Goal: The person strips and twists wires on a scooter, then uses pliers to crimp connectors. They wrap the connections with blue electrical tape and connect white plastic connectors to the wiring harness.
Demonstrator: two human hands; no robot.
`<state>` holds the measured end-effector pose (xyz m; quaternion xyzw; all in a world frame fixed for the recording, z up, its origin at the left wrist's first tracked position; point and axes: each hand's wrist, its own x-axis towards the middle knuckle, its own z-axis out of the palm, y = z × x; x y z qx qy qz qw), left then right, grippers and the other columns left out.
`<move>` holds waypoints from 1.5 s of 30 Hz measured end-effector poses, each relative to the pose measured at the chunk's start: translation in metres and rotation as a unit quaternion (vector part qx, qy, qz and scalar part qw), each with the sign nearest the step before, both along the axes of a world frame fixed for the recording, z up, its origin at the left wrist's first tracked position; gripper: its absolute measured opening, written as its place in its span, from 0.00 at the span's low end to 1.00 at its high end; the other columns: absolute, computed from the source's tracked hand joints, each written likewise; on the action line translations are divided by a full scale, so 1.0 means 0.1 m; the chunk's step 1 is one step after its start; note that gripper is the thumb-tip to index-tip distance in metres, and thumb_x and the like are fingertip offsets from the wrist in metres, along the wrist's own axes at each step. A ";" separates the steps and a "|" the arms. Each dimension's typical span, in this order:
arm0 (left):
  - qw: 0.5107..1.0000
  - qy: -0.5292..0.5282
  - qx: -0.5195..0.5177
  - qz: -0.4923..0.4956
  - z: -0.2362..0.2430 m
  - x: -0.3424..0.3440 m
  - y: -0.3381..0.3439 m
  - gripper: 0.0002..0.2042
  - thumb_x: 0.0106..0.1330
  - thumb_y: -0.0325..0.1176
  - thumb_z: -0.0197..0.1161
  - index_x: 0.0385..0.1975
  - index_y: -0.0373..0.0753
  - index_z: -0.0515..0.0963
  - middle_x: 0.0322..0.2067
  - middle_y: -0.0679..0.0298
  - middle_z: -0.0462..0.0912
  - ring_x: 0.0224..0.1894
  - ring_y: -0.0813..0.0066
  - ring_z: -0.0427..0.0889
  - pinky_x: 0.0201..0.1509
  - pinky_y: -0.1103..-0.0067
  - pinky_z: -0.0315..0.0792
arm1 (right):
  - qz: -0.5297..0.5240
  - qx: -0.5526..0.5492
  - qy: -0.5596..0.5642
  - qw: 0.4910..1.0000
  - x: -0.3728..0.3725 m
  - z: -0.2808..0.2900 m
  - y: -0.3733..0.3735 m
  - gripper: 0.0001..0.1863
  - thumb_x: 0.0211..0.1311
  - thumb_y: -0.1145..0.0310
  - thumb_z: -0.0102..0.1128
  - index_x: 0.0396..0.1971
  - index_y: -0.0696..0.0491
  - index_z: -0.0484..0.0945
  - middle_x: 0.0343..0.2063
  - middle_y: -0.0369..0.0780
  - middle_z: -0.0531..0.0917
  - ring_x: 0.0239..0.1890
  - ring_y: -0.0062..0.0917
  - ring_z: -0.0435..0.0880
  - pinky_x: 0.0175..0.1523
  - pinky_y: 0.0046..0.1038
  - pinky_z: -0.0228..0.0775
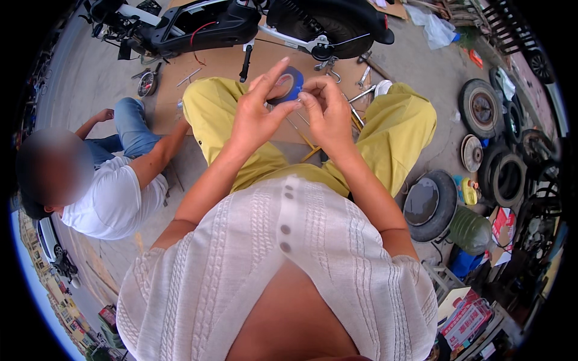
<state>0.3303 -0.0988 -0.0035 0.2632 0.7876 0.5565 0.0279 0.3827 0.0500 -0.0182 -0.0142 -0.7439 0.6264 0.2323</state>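
A roll of blue tape [296,87] is held up between my hands, above my knees. My left hand [257,113] grips the roll, with fingers through or behind its ring and the thumb reaching along the lower edge. On the other side, my right hand [329,113] is closed in a pinch against the roll's right edge, thumb meeting fingers. Whether a loose tape end sits in that pinch is too small to tell. Beyond my hands stands a black electric scooter [208,30] with its rear wheel [319,27] at the far right.
Wrenches [363,94] and a hammer [376,66] lie on the cardboard sheet [165,84] under the scooter. A person in a white shirt [117,198] sits at my left. Tires [480,108], a water-filled basin [423,201] and a green plastic jug [469,230] crowd the right.
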 end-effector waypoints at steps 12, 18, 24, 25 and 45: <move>0.997 0.042 -0.053 -0.020 -0.07 -0.04 -0.08 0.37 0.53 0.24 0.73 0.67 0.44 0.67 0.43 0.57 0.85 0.51 0.71 0.82 0.55 0.74 0.75 | 0.064 -0.005 -0.047 0.997 0.01 0.05 0.14 0.12 0.54 0.74 0.68 0.39 0.61 0.82 0.32 0.41 0.83 0.32 0.25 0.84 0.39 0.25 0.75; 0.988 0.112 -0.102 -0.033 -0.03 -0.03 -0.08 0.35 0.51 0.23 0.73 0.63 0.47 0.72 0.40 0.54 0.85 0.48 0.60 0.83 0.59 0.69 0.73 | 0.024 0.146 -0.005 0.989 0.01 0.04 0.13 0.07 0.55 0.77 0.65 0.34 0.60 0.81 0.31 0.46 0.82 0.30 0.37 0.84 0.36 0.30 0.76; 0.984 0.126 -0.109 -0.068 -0.03 -0.06 -0.10 0.35 0.49 0.23 0.73 0.62 0.46 0.72 0.36 0.52 0.86 0.49 0.58 0.82 0.66 0.67 0.66 | 0.021 0.183 -0.029 0.983 -0.01 -0.03 0.09 0.09 0.54 0.75 0.63 0.36 0.60 0.78 0.30 0.46 0.82 0.30 0.39 0.84 0.36 0.35 0.76; 0.983 0.127 -0.112 -0.069 -0.02 -0.06 -0.10 0.35 0.49 0.24 0.73 0.62 0.46 0.72 0.37 0.53 0.86 0.49 0.58 0.82 0.65 0.67 0.66 | 0.016 0.181 -0.040 0.982 -0.02 -0.05 0.09 0.10 0.55 0.75 0.62 0.37 0.60 0.78 0.30 0.46 0.82 0.29 0.38 0.84 0.35 0.34 0.76; 0.985 0.101 -0.115 -0.079 -0.16 -0.15 -0.21 0.35 0.52 0.29 0.74 0.64 0.44 0.71 0.37 0.57 0.84 0.45 0.67 0.82 0.63 0.73 0.67 | 0.128 0.002 -0.185 0.974 -0.15 -0.25 0.21 0.09 0.65 0.70 0.60 0.38 0.60 0.75 0.27 0.38 0.80 0.28 0.19 0.78 0.32 0.23 0.69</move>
